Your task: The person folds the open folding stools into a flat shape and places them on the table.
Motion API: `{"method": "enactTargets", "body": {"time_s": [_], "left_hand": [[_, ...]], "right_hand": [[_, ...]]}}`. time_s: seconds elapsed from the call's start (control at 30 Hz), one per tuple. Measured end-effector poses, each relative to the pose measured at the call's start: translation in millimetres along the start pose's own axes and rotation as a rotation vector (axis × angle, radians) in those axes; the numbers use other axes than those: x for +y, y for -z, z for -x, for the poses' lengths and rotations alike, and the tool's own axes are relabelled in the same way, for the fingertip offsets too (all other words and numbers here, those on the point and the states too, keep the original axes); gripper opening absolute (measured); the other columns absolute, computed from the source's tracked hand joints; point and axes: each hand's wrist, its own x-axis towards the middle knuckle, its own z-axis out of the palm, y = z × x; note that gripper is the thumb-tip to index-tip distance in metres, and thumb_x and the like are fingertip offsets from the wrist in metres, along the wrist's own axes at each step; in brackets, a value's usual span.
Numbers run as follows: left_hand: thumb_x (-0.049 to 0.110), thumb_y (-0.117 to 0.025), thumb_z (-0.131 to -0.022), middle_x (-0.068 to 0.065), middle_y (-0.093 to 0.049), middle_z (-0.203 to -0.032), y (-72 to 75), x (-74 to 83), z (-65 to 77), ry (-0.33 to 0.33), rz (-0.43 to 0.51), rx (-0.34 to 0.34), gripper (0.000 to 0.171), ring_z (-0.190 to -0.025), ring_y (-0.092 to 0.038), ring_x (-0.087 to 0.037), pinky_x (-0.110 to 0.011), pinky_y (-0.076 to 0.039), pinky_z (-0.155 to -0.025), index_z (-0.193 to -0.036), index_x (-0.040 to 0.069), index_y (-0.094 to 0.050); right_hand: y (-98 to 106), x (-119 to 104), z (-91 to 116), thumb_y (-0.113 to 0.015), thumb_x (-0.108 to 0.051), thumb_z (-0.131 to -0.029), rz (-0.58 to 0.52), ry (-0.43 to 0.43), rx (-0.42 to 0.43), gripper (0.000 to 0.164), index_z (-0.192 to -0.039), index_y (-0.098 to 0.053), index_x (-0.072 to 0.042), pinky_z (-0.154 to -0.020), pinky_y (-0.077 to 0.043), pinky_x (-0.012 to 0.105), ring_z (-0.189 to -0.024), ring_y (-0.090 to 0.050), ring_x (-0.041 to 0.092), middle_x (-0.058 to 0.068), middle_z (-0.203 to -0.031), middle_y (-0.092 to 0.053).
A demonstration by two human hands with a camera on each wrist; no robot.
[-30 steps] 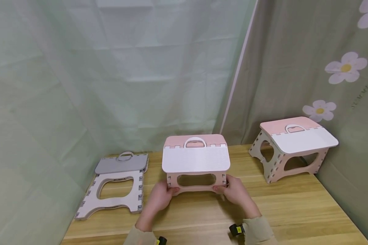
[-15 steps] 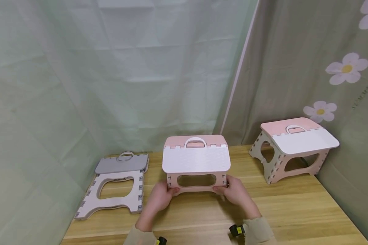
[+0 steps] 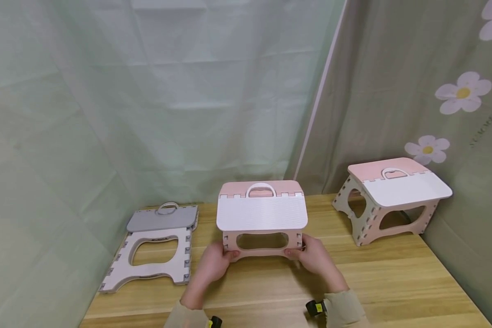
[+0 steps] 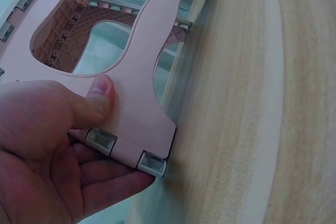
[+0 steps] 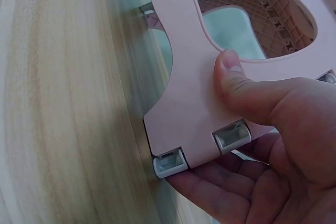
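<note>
A pink and white folding step stool (image 3: 261, 213) stands unfolded at the middle of the table, its white carry handle lying on top. My left hand (image 3: 214, 263) grips the lower left corner of its front leg panel. In the left wrist view the thumb (image 4: 100, 98) presses the pink face while the fingers (image 4: 113, 184) curl behind the hinged edge. On the opposite corner my right hand (image 3: 313, 257) holds the panel the same way, thumb (image 5: 231, 80) in front and fingers behind. The stool's far legs are mostly hidden in the head view.
A folded grey and white step stool (image 3: 153, 248) lies flat on the wooden table (image 3: 262, 296) at the left. Another unfolded pink and white stool (image 3: 393, 198) stands at the right, close to the curtain (image 3: 467, 191). Pale green cloth (image 3: 213, 91) hangs behind the table.
</note>
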Motion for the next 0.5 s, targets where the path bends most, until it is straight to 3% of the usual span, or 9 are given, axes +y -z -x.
{"method": "enactTargets", "body": {"time_s": [0.5], "left_hand": [[0.021,-0.075,-0.101,-0.002,-0.069,-0.090,-0.2,-1.9,0.0,-0.021,0.001,0.009,0.022,-0.074,-0.056,-0.014,-0.035,-0.050,-0.066,-0.111,0.002,-0.072]], "right_hand": [[-1.1,1.8,-0.6,-0.091,-0.026,-0.088,-0.007,0.005,0.000,0.033,-0.110,-0.073,-0.009,-0.071,-0.051,0.038,-0.080,-0.060,0.018,0.000,-0.092,-0.072]]}}
